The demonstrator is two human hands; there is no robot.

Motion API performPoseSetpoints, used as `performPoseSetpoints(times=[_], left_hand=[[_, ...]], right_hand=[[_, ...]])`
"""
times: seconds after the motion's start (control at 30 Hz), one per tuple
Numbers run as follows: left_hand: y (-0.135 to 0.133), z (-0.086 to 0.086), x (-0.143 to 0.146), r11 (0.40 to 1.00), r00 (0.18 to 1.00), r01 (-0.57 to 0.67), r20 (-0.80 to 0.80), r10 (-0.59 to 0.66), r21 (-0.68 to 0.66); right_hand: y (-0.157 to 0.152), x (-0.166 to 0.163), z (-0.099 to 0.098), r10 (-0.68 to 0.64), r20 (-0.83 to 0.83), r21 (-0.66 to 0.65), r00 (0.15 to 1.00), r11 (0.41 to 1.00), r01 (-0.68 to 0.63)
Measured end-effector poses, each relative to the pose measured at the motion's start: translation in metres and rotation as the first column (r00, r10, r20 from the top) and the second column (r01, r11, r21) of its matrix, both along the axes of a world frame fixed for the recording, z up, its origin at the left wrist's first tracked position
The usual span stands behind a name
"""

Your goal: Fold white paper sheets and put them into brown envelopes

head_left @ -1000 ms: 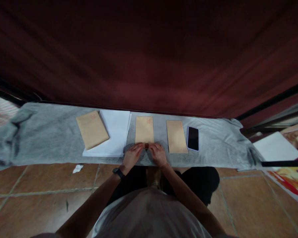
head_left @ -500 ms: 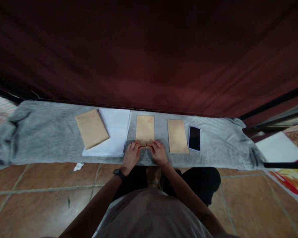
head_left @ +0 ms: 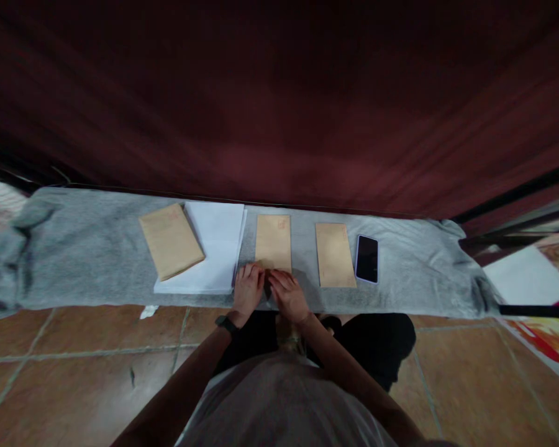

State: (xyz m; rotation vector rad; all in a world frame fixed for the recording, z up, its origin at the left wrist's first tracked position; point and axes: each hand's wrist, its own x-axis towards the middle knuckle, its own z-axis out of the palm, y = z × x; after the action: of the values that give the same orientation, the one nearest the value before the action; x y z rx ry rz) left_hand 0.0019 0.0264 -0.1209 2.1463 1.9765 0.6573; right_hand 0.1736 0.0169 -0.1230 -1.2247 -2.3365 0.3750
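A brown paper envelope (head_left: 273,241) lies upright in front of me, with red print at its top right. My left hand (head_left: 248,288) holds its near end at the left corner, fingers curled together. Close beside it, my right hand (head_left: 289,297) has its bent fingers on the same near edge, toward the middle. My fingers cover that edge, so the flap is mostly hidden. A second brown envelope (head_left: 335,254) lies flat to the right.
Left of my hands, a stack of brown envelopes (head_left: 171,242) overlaps white paper sheets (head_left: 221,245). A phone (head_left: 367,259) rests at the right. Grey cloth (head_left: 97,248) covers the narrow surface, and a dark red curtain (head_left: 270,161) hangs behind it.
My right hand has slid left along the envelope's near edge, closer to my left hand. My left hand stays about where it was.
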Motion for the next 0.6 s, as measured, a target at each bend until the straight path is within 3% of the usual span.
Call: performPoseSetpoints(times=[0.17, 0.37, 0.6], left_hand=[[-0.003, -0.004, 0.000, 1.000, 1.000, -0.014, 0.006, 0.014, 0.022], [-0.010, -0.003, 0.018, 0.958, 0.959, 0.283, -0.001, -0.283, -0.038], [0.023, 0.002, 0.019, 0.910, 0.911, 0.368, -0.122, -0.394, -0.190]], right_hand=[[-0.013, 0.000, 0.002, -0.004, 0.116, 0.003, 0.993, 1.000, 0.003], [-0.015, 0.003, -0.004, -0.003, 0.175, 0.019, 0.984, 1.000, 0.000], [-0.020, 0.003, -0.005, -0.032, 0.195, 0.024, 0.980, 0.999, 0.028]])
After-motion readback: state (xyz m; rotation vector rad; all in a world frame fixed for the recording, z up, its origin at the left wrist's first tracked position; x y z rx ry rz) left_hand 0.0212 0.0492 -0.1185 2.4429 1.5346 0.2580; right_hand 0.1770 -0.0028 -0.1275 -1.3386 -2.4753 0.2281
